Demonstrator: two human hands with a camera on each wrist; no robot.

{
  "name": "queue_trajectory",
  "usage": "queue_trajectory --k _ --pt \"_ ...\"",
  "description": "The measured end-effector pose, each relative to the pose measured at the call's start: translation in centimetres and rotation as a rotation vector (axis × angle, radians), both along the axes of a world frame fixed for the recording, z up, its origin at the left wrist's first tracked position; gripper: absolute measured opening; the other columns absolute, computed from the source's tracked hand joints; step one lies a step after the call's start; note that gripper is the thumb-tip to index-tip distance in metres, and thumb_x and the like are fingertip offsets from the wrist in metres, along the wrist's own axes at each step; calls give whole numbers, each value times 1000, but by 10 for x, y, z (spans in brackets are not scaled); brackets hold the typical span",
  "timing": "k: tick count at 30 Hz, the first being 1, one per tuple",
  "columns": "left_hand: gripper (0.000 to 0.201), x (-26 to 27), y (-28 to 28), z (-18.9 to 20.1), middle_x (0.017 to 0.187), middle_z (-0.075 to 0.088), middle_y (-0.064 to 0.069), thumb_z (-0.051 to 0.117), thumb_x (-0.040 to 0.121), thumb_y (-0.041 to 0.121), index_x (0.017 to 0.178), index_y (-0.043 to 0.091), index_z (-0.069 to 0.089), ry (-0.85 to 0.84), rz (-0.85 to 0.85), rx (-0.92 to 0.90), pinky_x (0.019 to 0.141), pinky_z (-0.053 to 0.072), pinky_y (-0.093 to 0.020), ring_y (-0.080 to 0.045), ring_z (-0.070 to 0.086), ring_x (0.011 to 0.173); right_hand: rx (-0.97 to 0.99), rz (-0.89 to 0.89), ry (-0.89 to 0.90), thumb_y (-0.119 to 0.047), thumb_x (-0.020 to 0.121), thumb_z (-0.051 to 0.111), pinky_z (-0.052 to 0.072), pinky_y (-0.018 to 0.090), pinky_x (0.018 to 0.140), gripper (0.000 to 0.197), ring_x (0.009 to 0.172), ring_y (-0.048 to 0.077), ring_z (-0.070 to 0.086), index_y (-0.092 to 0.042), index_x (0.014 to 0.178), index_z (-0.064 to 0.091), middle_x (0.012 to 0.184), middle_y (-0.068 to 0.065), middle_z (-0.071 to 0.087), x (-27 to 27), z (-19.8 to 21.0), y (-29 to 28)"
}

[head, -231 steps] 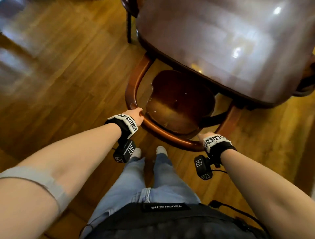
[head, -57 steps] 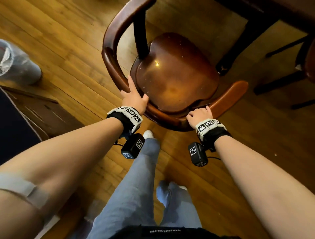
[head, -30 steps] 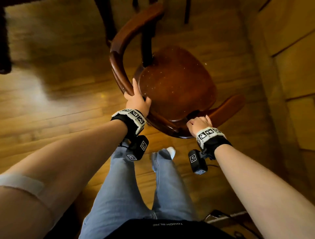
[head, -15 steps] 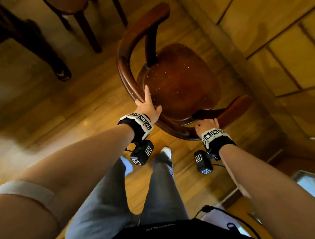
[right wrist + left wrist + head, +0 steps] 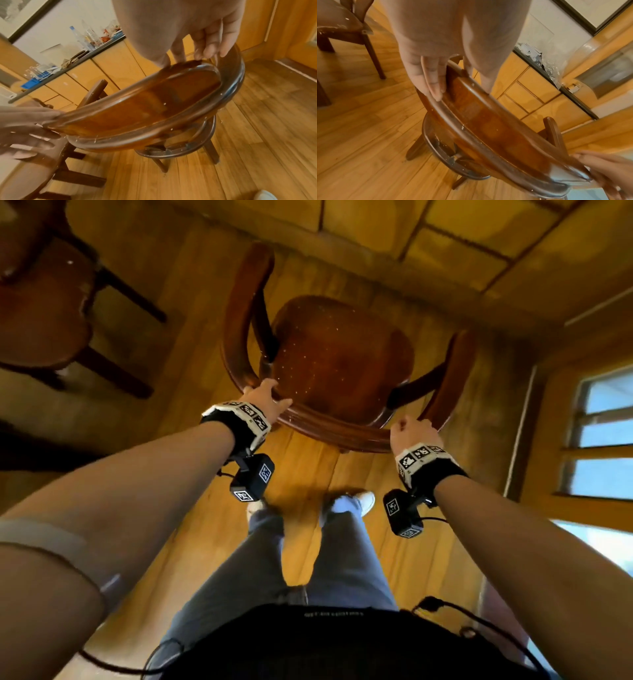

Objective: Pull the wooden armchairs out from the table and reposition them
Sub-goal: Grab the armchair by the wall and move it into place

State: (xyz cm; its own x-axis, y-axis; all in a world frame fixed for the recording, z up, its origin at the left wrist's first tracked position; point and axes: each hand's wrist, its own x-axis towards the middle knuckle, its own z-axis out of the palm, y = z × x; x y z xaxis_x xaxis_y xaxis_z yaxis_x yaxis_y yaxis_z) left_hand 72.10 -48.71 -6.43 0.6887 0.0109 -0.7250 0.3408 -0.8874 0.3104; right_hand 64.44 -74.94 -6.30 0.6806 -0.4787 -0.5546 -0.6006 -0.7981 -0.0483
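A wooden armchair [image 5: 337, 361] is seen from above on the plank floor [image 5: 191, 364], with its curved back rail nearest the person and its open front turned toward a run of light wooden cabinets [image 5: 445, 231]. The left hand [image 5: 263, 398] is laid on the left bend of the back rail; in the left wrist view its fingers [image 5: 431, 81] are stretched nearly straight along the outer face of the rail while the thumb lies on the inner side, so the rail is held between them. The right hand [image 5: 412, 431] is placed on the right bend of the rail, where its fingers [image 5: 212, 44] are curled over the top edge and the thumb is set against the inner face.

A second wooden chair [image 5: 41, 299] stands well apart to the left, only partly in view. The person's legs in blue jeans [image 5: 308, 563] and light shoes are seen just behind the held armchair. A window [image 5: 599, 433] is shown low on the right.

In the right wrist view a dark worktop [image 5: 72, 63] is carried by the cabinets; a blue tray [image 5: 34, 81] holding clear glassware is set on it, and clear bottles [image 5: 84, 37] are stood farther along. What the bottles hold cannot be told.
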Motion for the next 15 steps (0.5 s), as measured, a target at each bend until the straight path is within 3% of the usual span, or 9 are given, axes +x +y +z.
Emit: queue_trajectory --k 2,5,8,11,13,15 --pt "65 1 4 -2 135 52 -17 53 88 54 142 23 35 -24 -21 -35 75 52 -36 -34 64 100 85 -89 13 -40 98 29 45 44 92 46 113 40 57 -14 133 42 128 22 55 -6 2 9" --pt "59 12 9 -2 127 59 -9 64 81 53 127 19 52 -86 -43 -61 72 46 -33 -28 61 106 249 -307 60 -45 99 31 41 44 99 54 122 41 52 -15 143 27 141 22 45 -5 5 33" --pt "56 19 11 -7 125 60 -6 69 76 53 120 20 59 -99 -37 -82 73 46 -32 -27 61 107 441 -525 -61 -42 99 37 46 51 99 53 109 40 58 -13 142 25 132 21 52 2 0 50" --pt "56 31 14 -9 116 62 -4 67 77 55 119 20 59 -134 -45 -106 74 49 -32 -20 59 89 491 -653 -170 -42 98 40 50 51 95 47 89 31 54 -13 135 32 108 13 54 11 -7 54" --pt "56 43 13 -8 101 60 -1 66 79 55 121 20 58 -152 -51 -120 67 47 -29 -12 53 69 498 -673 -222 -42 98 40 50 47 92 44 90 29 54 -13 131 35 104 10 53 20 -8 53" --pt "57 58 8 -4 97 57 1 65 79 56 123 20 58 -151 -65 -121 65 46 -29 -10 52 63 510 -681 -257 -41 98 40 48 42 87 42 90 28 55 -13 130 36 103 10 54 32 -9 49"
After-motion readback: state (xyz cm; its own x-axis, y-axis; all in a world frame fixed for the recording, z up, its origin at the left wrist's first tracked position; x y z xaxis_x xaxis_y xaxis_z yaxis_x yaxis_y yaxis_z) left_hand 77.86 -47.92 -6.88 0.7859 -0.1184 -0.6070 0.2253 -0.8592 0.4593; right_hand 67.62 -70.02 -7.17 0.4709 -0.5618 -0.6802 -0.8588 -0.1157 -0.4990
